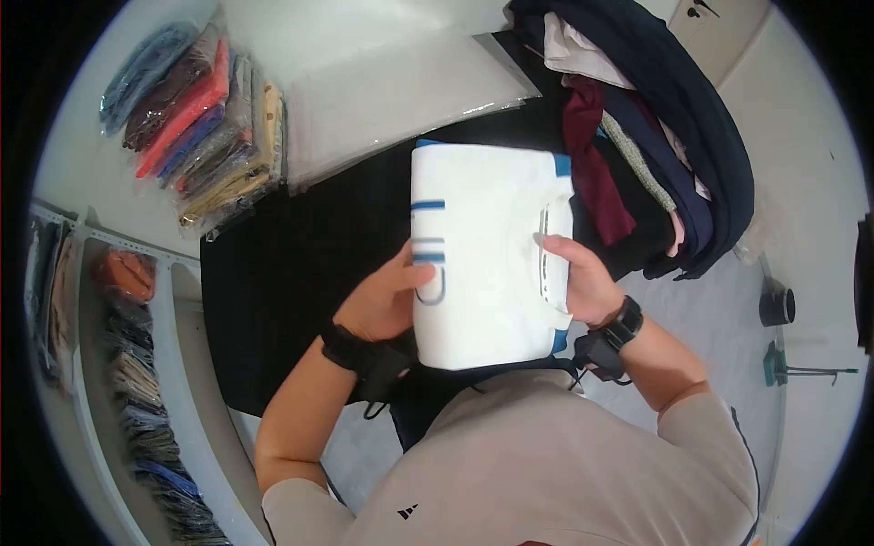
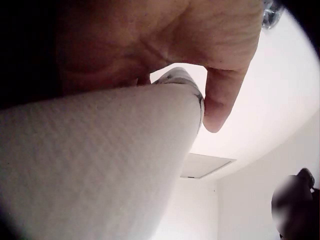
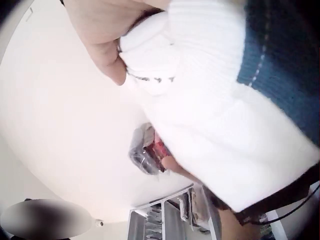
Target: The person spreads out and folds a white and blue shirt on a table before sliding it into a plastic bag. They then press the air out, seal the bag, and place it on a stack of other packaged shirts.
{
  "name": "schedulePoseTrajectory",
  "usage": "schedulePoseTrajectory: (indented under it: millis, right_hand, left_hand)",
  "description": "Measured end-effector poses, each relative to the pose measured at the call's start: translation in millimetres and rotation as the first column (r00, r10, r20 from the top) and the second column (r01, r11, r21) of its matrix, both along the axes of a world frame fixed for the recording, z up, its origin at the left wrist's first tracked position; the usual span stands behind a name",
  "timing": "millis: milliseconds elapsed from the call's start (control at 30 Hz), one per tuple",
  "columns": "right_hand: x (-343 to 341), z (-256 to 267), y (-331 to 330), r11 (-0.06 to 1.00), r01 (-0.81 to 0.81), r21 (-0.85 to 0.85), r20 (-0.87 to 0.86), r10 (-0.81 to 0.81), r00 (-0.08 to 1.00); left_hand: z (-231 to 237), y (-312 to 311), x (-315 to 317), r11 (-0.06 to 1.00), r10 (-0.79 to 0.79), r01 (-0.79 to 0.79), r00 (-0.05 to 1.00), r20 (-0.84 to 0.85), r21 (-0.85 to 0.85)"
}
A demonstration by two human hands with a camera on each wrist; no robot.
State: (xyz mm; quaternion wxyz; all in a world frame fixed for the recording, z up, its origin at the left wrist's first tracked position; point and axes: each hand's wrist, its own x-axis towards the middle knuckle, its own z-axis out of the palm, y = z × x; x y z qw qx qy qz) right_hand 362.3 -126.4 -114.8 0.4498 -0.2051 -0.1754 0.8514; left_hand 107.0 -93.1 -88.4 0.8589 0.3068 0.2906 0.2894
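A folded white garment (image 1: 487, 264) with blue and grey stripes and blue corners is held up between both hands above the black table. My left hand (image 1: 381, 296) grips its left edge, thumb on top and fingers hidden beneath. On the right edge, by the neckline, my right hand (image 1: 587, 280) pinches it with the thumb on the upper face. The left wrist view shows the left hand (image 2: 175, 40) over the garment's rounded white edge (image 2: 100, 160). Up close in the right wrist view are the right hand (image 3: 107, 37), white fabric (image 3: 200, 125) and a blue panel (image 3: 285, 65).
Clear plastic bags (image 1: 401, 109) lie across the back of the black table (image 1: 264, 300). Bagged garments (image 1: 205, 118) stand at the back left, dark clothes (image 1: 701, 182) are heaped at the right, and a shelf (image 1: 91, 364) of packed items stands at the left.
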Motion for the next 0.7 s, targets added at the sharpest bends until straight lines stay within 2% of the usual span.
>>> schedulePoseTrajectory:
  millis: [167, 267, 333, 400, 467, 500, 567, 633, 667, 700]
  right_hand:
    - [-3.6, -24.9, 4.5, 0.995, -0.051, -0.084, -0.074, 0.045, 0.996]
    - [-11.3, -17.5, 6.5, 0.987, -0.160, 0.009, -0.055, 0.161, 0.985]
    - [-18.1, -4.0, 4.7, 0.991, -0.115, 0.072, 0.120, 0.106, 0.987]
    - [-20.0, -7.3, 5.2, 0.997, -0.078, 0.016, 0.082, 0.076, 0.994]
    - [-17.7, -14.0, 5.0, 0.997, -0.074, 0.016, 0.063, 0.073, 0.995]
    - [-14.3, -17.8, 4.7, 0.999, -0.043, -0.018, 0.039, 0.044, 0.998]
    - [-7.3, -20.0, 3.0, 0.999, 0.019, -0.046, 0.006, -0.018, 1.000]
    - [13.3, -35.1, -1.7, 0.991, 0.064, -0.119, 0.001, -0.064, 0.998]
    - [23.5, -38.9, -5.6, 0.987, 0.118, -0.110, 0.007, -0.118, 0.993]
    - [29.9, -41.6, -6.8, 0.980, 0.171, -0.099, 0.008, -0.171, 0.985]
  left_hand:
    - [0.3, -2.1, -1.0, 0.997, 0.005, 0.001, 0.997, -0.080, 0.081]
    - [2.2, 2.4, -6.3, 0.996, -0.026, 0.036, 0.992, -0.126, 0.081]
    - [8.9, 7.6, -6.7, 0.990, -0.023, 0.043, 0.989, -0.144, 0.136]
    - [20.9, 13.3, -11.7, 0.982, -0.021, 0.052, 0.987, -0.162, 0.184]
    - [39.3, 22.7, -16.4, 0.948, 0.002, 0.145, 0.889, -0.458, 0.284]
    - [42.1, 33.8, -21.6, 0.946, 0.015, 0.137, 0.888, -0.459, 0.295]
    - [42.3, 64.2, -39.6, 0.777, 0.245, 0.236, 0.740, -0.626, 0.583]
    - [37.9, 100.2, -59.6, 0.618, 0.489, 0.364, 0.515, -0.704, 0.697]
    - [33.7, 111.5, -66.8, 0.495, 0.642, 0.541, 0.300, -0.706, 0.680]
    - [25.9, 121.0, -73.5, 0.391, 0.784, 0.701, 0.084, -0.615, 0.596]
